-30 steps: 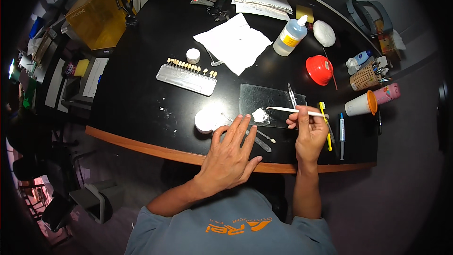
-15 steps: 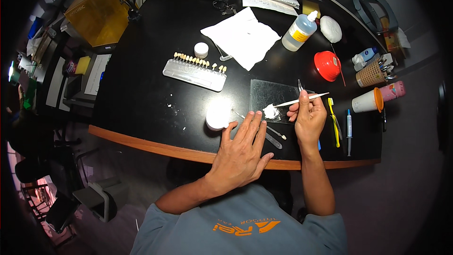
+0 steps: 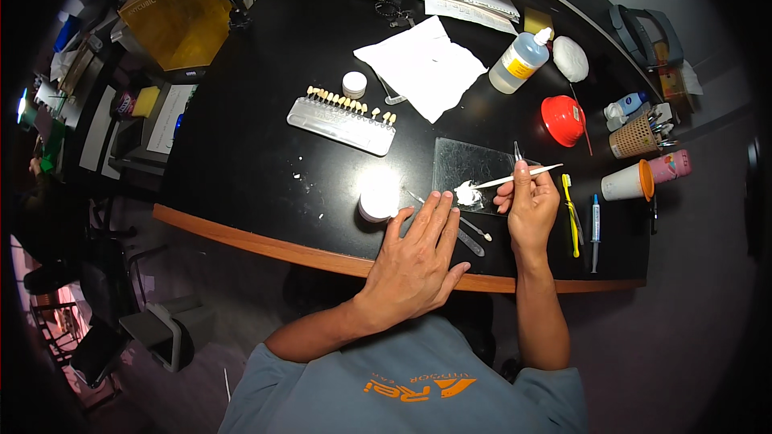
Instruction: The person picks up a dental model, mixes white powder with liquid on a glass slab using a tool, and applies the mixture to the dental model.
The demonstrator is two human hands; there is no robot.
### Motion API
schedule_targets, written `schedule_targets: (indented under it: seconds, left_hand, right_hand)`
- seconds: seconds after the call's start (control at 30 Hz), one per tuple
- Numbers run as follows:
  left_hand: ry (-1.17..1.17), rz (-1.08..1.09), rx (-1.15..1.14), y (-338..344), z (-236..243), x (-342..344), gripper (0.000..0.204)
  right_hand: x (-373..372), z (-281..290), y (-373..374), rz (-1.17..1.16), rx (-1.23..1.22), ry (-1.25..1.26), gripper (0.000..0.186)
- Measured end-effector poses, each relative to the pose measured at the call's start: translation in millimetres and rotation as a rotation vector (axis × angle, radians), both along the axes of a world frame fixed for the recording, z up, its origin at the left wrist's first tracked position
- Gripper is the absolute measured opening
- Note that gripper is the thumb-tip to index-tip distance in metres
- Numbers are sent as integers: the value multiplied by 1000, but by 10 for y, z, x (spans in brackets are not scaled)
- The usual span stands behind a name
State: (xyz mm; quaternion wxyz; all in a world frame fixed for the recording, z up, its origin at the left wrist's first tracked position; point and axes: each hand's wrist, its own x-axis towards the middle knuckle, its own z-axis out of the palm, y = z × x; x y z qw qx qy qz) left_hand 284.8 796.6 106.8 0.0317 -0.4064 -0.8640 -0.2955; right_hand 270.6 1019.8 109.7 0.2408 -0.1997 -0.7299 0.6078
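My right hand [image 3: 532, 207] is closed around a white pointed stick [image 3: 547, 170], whose left end touches a heap of white paste [image 3: 466, 191]. Above its thumb juts a narrow metallic tip, perhaps of tweezers [image 3: 518, 150]. The paste lies on a dark glass slab [image 3: 457, 157]. My left hand [image 3: 414, 261] rests flat, fingers stretched, at the slab's lower left. Its thumb side is by a white jar [image 3: 376, 204], washed out by glare. Partly under its fingers are a thin tool with a tooth-coloured tip [image 3: 486, 235] and a grey flat spatula [image 3: 471, 244].
A tooth shade guide [image 3: 342, 130] and small white jar [image 3: 354, 83] stand left. Behind are a white cloth [image 3: 426, 64] and liquid bottle [image 3: 519, 63]. To the right are a red bowl [image 3: 563, 120], yellow toothbrush [image 3: 570, 217], syringe [image 3: 595, 233] and cup [image 3: 626, 182].
The view has shifted slightly, so the tabletop things appear a little farther right. Both hands keep nearly the same pose, and the stick's end stays at the paste.
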Motion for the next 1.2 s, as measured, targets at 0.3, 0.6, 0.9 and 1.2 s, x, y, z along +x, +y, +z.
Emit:
schedule_targets:
  seconds: [0.3,0.6,0.9,1.2]
  left_hand:
    - [-4,0,10,-8,-1,5,73]
    - [4,-4,14,-7,2,2,74]
    - [2,-5,1,-7,4,0,74]
    - [2,-7,-6,-7,16,4,75]
  right_hand:
    - [56,-2,-4,18,11,7,27]
    - [109,11,-44,9,-10,19,27]
    - [130,-5,-69,3,-32,27,27]
    - [188,-10,-82,-33,-44,40,26]
